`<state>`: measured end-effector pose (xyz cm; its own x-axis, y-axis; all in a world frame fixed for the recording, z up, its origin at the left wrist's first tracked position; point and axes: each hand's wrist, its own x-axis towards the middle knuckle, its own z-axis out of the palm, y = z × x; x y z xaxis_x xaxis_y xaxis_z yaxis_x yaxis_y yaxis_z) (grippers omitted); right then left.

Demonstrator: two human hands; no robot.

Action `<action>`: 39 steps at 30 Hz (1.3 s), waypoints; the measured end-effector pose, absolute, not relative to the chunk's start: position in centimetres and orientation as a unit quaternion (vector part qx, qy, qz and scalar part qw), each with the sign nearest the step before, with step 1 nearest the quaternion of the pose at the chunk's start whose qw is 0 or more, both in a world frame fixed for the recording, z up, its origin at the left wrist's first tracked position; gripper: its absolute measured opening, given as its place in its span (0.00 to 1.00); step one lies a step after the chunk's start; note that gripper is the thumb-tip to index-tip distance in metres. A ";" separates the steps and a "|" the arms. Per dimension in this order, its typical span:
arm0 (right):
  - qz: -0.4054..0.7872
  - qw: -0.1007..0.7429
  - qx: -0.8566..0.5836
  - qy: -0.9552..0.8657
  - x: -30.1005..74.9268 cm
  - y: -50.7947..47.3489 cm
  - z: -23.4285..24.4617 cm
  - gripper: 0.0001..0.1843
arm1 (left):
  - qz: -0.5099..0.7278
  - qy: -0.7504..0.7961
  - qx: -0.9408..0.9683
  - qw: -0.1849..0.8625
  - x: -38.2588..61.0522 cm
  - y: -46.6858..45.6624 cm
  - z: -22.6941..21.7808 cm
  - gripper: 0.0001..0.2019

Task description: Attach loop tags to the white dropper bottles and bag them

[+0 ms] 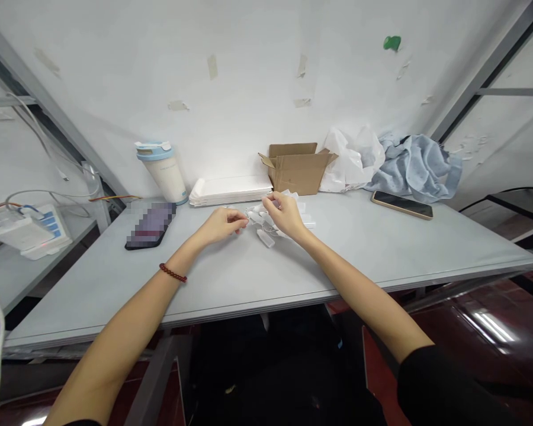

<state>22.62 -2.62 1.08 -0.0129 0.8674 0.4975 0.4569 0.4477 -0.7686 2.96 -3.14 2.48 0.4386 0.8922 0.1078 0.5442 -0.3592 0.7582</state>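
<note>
A small pile of white, tag-like pieces with thin looped strings lies on the grey table, partly hidden by my right hand. My left hand is at the left edge of this pile, thumb and fingers closed in a pinch. Whatever is between those fingertips is too small to make out. Over the pile, my right hand bends its fingers into a pinch. Its fingertips are close to the strings, but I cannot tell what they hold.
Behind the hands are a stack of flat white boxes and an open cardboard box. A lidded cup and a phone are at left. To the right lie a white plastic bag, blue cloth and another phone.
</note>
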 end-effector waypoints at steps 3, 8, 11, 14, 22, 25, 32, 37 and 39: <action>0.202 0.509 -0.486 -0.681 22.6 -2.6 1.1 0.13 | 0.273 0.474 0.771 0.325 2.9 -3.1 2.4 0.13; 0.202 0.504 -0.486 -0.685 22.5 -2.7 1.1 0.13 | 0.288 0.503 0.749 0.320 2.7 -2.7 1.9 0.19; 0.201 0.496 -0.488 -0.689 22.5 -2.8 1.1 0.13 | 0.290 0.473 0.764 0.329 2.8 -2.7 1.8 0.16; 0.202 0.492 -0.485 -0.695 22.5 -2.9 1.1 0.13 | 0.287 0.448 0.775 0.340 3.0 -2.9 1.9 0.13; 0.202 0.493 -0.498 -0.684 22.5 -2.8 1.1 0.12 | 0.314 0.455 0.740 0.383 3.0 -2.9 2.1 0.15; 0.204 0.496 -0.499 -0.680 22.5 -2.8 1.1 0.11 | 0.317 0.449 0.741 0.385 2.9 -2.9 2.1 0.16; 0.200 0.499 -0.495 -0.683 22.5 -2.8 1.2 0.11 | 0.308 0.452 0.742 0.387 2.9 -2.8 2.0 0.16; 0.199 0.497 -0.499 -0.682 22.5 -2.9 1.3 0.12 | 0.315 0.450 0.740 0.388 3.0 -2.9 2.1 0.16; 0.199 0.498 -0.500 -0.680 22.5 -2.8 1.3 0.12 | 0.318 0.446 0.743 0.385 3.0 -2.9 2.1 0.16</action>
<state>22.51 -2.84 1.25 -0.0043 0.8785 0.4776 0.4813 0.4205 -0.7691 2.98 -2.95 2.11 0.4002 0.9072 0.1295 0.4164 -0.3059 0.8562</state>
